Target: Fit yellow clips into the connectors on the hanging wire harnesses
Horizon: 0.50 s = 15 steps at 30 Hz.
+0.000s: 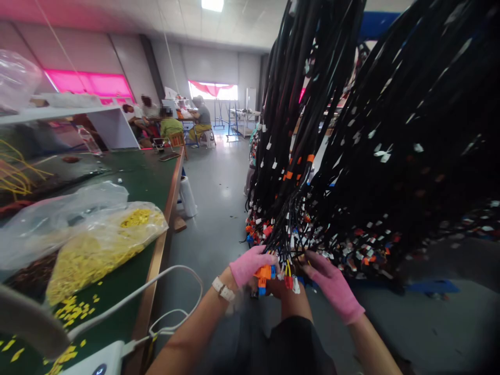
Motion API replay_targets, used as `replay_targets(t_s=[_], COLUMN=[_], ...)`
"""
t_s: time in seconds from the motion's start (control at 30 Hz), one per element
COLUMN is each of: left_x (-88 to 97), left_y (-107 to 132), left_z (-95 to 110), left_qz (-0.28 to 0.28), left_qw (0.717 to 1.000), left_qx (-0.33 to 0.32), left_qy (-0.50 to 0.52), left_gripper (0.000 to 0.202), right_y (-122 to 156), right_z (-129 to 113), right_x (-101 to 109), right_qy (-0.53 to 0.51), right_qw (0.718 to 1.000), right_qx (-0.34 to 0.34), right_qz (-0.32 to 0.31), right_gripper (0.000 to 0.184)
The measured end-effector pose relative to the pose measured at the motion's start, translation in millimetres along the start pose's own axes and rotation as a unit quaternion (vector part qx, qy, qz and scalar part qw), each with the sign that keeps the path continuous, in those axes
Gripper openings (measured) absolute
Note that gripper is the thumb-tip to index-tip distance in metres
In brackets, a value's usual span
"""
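Note:
Big bundles of black wire harnesses (351, 130) hang in front of me, their lower ends tipped with orange, red, blue and white connectors (273, 229). Both my hands wear pink gloves. My left hand (250, 265) is closed around an orange and blue connector cluster (264, 275) at the bottom of one bundle. Just to its right, my right hand (332, 284) has its fingers curled into the wire ends beside red and white plugs (291, 282). A watch sits on my left wrist.
A green workbench (144, 177) runs along the left, with a clear bag of small yellow parts (101, 245), loose yellow pieces, a white cable and a white device (97, 362). Several seated people work at the far end. Grey floor lies between bench and harnesses.

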<state>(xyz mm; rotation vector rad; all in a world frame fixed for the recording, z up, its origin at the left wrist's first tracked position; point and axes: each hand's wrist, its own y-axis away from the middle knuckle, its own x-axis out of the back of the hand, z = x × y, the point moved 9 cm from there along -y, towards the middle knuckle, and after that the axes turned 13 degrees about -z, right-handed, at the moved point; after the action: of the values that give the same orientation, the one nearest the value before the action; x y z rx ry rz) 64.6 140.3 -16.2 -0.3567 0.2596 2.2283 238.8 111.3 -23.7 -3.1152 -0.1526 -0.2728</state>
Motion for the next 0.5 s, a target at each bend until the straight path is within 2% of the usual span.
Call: replay_targets(t_s=[0.03,0.07,0.1,0.13,0.17,0.2,0.23,0.3,0.4,0.5], left_x=[0.4,0.4,-0.9,-4.1,-8.6,-13.1,-17.3,-23.7,-34.3,-45.7], left_y=[-1.0,-1.7,-2.3,-3.3,-4.3,-5.0,-5.0,-3.4,0.9,3.5], left_z=[-3.2,-6.0,-8.2,-9.9,-11.6,-13.9,-16.9,-24.8,-39.0,-40.8], left_qz=[0.028,0.053,0.070,0.071,0.060,0.042,0.021,-0.022,-0.088,-0.132], left_qw=[1.000,0.998,0.997,0.996,0.996,0.995,0.993,0.987,0.961,0.933], left_qx=[0.011,0.020,0.023,0.021,0.017,0.014,0.015,0.029,0.077,0.091], left_qy=[0.007,0.017,0.028,0.046,0.067,0.091,0.115,0.158,0.250,0.323], left_gripper=[0.027,0.028,0.028,0.028,0.027,0.026,0.025,0.027,0.038,0.041], right_y=[4.6,11.7,20.9,27.0,27.7,24.6,21.3,17.4,13.5,9.4], right_z=[-10.2,-23.4,-40.4,-56.7,-68.5,-76.5,-80.1,-83.1,-80.3,-74.4], right_x=[0.6,4.3,7.4,3.8,-5.4,-18.2,-29.8,-42.7,-44.7,-48.8], right_qy=[0.017,0.048,0.087,0.118,0.127,0.114,0.092,0.060,0.075,0.082], right_qw=[0.999,0.994,0.981,0.972,0.973,0.983,0.991,0.998,0.997,0.993], right_qx=[0.013,0.027,0.051,0.069,0.074,0.072,0.056,0.028,0.009,0.017], right_qz=[0.036,0.097,0.164,0.193,0.177,0.127,0.077,0.017,-0.023,-0.081], right_gripper=[0.046,0.047,0.044,0.038,0.030,0.024,0.022,0.024,0.029,0.027])
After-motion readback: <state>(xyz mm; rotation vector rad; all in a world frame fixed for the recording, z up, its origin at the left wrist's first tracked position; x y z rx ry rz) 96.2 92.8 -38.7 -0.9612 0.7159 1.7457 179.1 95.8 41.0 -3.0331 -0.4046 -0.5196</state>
